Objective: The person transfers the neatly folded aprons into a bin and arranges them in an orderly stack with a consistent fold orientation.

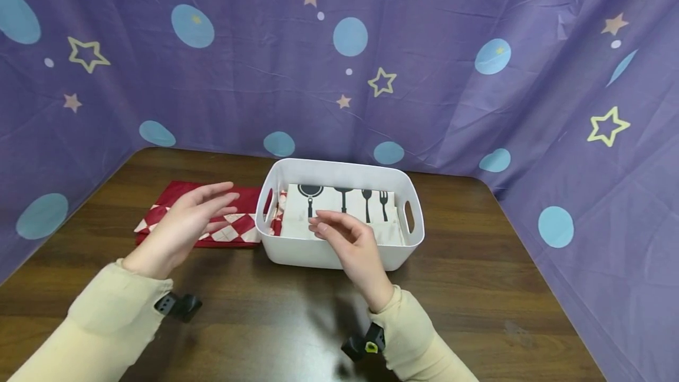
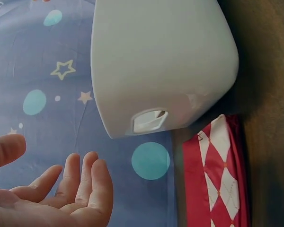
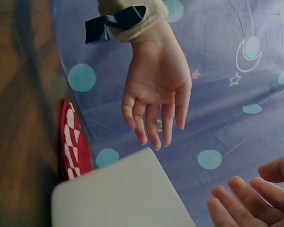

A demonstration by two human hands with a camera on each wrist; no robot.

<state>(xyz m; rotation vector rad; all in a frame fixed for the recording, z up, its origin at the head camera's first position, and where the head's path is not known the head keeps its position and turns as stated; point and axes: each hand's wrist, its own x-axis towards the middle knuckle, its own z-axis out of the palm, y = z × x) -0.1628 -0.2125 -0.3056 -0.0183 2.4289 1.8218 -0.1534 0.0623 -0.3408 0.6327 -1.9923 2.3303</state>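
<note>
A white plastic basket [image 1: 318, 254] with a handle hole at each end stands on the table. Inside lies a folded cream cloth [image 1: 352, 208] printed with dark pan and cutlery shapes; a bit of red-and-white cloth shows at its left. Left of the basket, a folded red cloth [image 1: 239, 230] with a diamond border lies flat. My left hand [image 1: 193, 217] hovers over that red cloth, fingers spread loosely, holding nothing. My right hand [image 1: 358, 246] is held above the basket's near side, fingers slightly bent; nothing is in it.
The brown wooden table [image 1: 467, 287] carries the basket near its back. A purple curtain [image 1: 424, 28] with stars and blue spots encloses the back and both sides. Each wrist wears a small black camera, such as the left wrist camera [image 1: 177, 305].
</note>
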